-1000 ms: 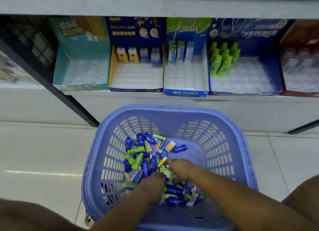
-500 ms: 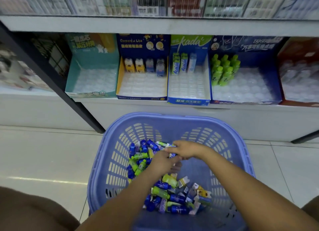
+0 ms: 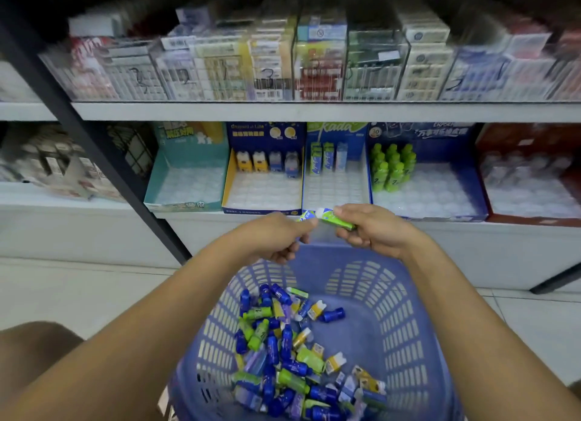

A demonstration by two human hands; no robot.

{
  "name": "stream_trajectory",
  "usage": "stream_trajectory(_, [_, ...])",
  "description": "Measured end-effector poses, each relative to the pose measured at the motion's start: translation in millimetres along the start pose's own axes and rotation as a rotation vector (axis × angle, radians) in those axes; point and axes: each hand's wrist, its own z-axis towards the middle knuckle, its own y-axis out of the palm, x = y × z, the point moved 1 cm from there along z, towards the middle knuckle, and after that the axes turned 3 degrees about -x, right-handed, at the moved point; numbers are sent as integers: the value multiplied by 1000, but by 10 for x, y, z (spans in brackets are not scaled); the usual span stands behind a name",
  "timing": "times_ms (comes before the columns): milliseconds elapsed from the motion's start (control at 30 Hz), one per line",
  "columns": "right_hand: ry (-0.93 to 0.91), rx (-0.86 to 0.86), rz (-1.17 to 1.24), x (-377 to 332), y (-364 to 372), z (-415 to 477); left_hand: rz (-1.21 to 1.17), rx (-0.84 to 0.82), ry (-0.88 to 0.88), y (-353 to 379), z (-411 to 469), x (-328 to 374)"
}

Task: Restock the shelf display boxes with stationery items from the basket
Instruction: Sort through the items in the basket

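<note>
Basket (image 3: 405,310): smooth plastic with a soft sheen, walls slotted. Pile (image 3: 283,351) inside it: small items in glossy printed wrap and shiny plastic. Green tube (image 3: 336,220), held above: glossy wrap too. Boxes (image 3: 440,147) on the shelf (image 3: 314,111): printed card, slightly glossy, each lined with a clear, glinting plastic tray (image 3: 264,191). The shelf is smooth, white and matt (metal or board, cannot tell). Post (image 3: 94,156): black, matt. Cases (image 3: 374,71) above: clear hard plastic. Floor (image 3: 78,295): pale polished tile, reflective.
</note>
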Motion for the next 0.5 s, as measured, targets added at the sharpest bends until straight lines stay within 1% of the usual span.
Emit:
stream_trajectory(67, [-45,35,9,-100,-13,-20,-58,-11,-17,-162,-109,105])
stream_trajectory(200, [-121,193,204,-252,-33,3,-164,-78,-35,-387,-227,178])
stream_trajectory(233, [-146,236,218,-278,-50,17,-208,-85,-38,-420,-235,175])
stream_trajectory(267, [-169,286,183,-299,-73,38,-264,-92,-38,-445,-236,168])
stream_trajectory(367, [-246,507,-111,-368,-187,148,-442,-102,-26,-478,-206,138])
stream_trajectory(433, [-286,661,-278,-450,-288,247,-510,-91,-20,-471,-164,133])
stream_trajectory(500, [-304,759,-465,-533,-391,350,-544,-94,-7,-452,-130,137])
